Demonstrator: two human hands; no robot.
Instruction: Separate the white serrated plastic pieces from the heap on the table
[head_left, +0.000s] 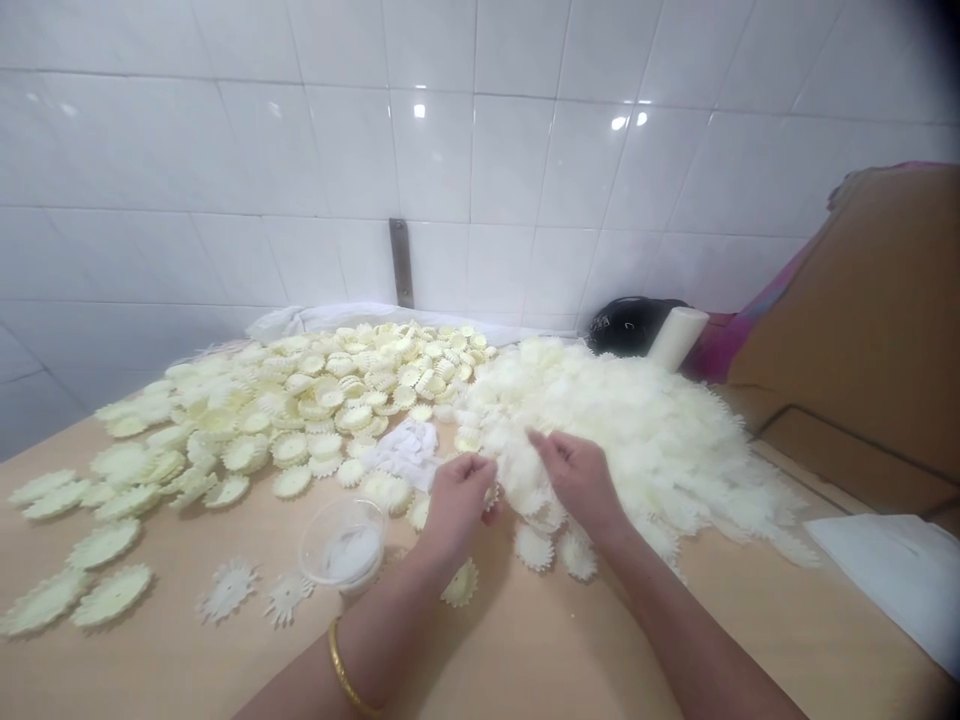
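My left hand (457,500) is curled, fingers pinched on a small pale-yellow frilled disc at the near edge of a big heap of loose white frilled pieces (637,430). My right hand (574,475) rests on that same heap, its fingers bent and pinching into the pieces. A gold bangle (346,672) circles my left wrist. Just left of my left hand stands a small clear plastic cup (345,548) with white stuff inside. A crumpled white cloth (409,450) lies behind the cup.
Several stacked pale-yellow frilled discs (315,400) cover the tan table's left and back. Flat single ones (225,590) lie near the front. A black bag (630,325), a white roll (677,338) and a cardboard box (870,320) stand at the right; white sheet (892,570) beneath.
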